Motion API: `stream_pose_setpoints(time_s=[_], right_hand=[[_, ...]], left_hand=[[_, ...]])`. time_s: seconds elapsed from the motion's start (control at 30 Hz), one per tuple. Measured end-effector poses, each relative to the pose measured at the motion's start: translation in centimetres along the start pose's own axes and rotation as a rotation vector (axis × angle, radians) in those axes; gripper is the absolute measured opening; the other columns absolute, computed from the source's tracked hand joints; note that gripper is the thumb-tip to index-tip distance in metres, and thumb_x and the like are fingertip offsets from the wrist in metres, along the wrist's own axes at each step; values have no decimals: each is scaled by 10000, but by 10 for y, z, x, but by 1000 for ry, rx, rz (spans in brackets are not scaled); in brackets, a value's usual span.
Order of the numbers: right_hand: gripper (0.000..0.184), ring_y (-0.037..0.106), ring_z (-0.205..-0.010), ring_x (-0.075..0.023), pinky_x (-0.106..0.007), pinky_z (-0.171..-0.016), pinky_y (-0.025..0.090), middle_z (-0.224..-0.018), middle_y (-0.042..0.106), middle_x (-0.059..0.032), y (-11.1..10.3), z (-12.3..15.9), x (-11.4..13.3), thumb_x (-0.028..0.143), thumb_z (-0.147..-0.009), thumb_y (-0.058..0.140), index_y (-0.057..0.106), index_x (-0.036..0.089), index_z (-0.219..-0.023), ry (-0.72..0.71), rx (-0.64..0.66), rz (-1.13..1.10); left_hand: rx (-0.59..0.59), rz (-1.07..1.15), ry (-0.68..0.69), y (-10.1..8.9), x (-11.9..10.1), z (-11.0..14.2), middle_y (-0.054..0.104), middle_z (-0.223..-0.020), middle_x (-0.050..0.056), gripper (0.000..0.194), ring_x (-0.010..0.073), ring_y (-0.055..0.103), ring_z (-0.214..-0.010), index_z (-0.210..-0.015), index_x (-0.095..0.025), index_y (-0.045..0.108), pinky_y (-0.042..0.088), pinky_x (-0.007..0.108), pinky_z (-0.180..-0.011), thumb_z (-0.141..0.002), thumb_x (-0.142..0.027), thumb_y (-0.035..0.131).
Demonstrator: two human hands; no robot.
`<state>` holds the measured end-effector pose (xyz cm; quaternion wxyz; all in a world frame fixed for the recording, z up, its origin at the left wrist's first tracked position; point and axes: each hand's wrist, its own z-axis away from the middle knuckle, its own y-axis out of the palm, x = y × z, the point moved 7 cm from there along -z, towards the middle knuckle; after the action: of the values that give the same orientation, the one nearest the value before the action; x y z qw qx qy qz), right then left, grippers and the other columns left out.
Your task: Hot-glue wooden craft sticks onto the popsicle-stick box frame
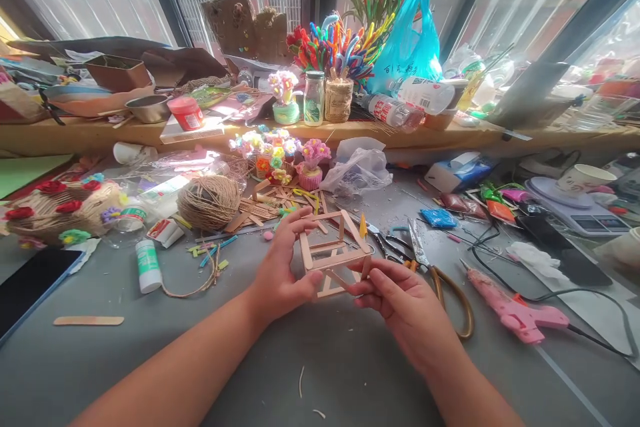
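Grey tabletop is seen under a little stick frame. Its left side is held by the left hand, thumb and fingers spread around it, maybe to stop wobbling. 1 short stick is pinched near it by the right hand.

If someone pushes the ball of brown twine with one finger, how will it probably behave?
The ball of brown twine looks rounded, so it may roll a little, though the loose wooden sticks right beside it could stop it on that side. Its wound strands look rough and fibrous, so it probably grips well rather than slips.
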<state>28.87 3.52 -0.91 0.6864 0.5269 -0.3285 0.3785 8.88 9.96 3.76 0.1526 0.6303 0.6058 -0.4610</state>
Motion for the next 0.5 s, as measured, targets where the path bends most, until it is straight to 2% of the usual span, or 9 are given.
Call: stream_pose_setpoints(time_s=[0.1,0.17,0.27,0.4,0.5], right_hand=[[367,710,-599,-133,-231,-555,595,-785,808,-16,-6,3,3,478,-751,981,863,254,-1016,-52,-47,131],[410,654,-601,-124,-216,-556,546,-690,738,23,-8,5,5,457,-724,1002,838,265,-1047,-110,-76,216],[436,635,-686,-142,-236,-623,521,-758,733,25,-5,9,5,433,-713,1008,793,269,-1056,-173,-78,317],[288,622,-760,-174,-282,-693,496,-863,744,-10,5,10,4,470,-866,881,778,243,-1011,-216,2,448],[310,628,-786,-190,-298,-703,494,-909,749,-25,5,10,3,476,-886,860,753,239,-1054,-218,-18,445]], left_hand=[[-12,-25,45,-2,-4,0,439,-1593,157,590,404,365,-1550,-1423,-273,517,334,634,-1242,-859,-343,675],[-10,-53,87,-3,-8,0,459,-1572,157,600,395,389,-1534,-1411,-266,524,340,618,-1241,-833,-334,669],[8,-112,137,-1,-14,1,473,-1557,163,635,389,427,-1506,-1410,-252,522,358,591,-1235,-803,-343,682],[7,-157,194,1,-18,3,475,-1553,173,687,404,447,-1487,-1417,-240,508,389,588,-1214,-767,-359,699],[5,-179,208,2,-19,5,470,-1556,177,696,416,448,-1485,-1408,-244,503,402,596,-1204,-755,-362,713]])
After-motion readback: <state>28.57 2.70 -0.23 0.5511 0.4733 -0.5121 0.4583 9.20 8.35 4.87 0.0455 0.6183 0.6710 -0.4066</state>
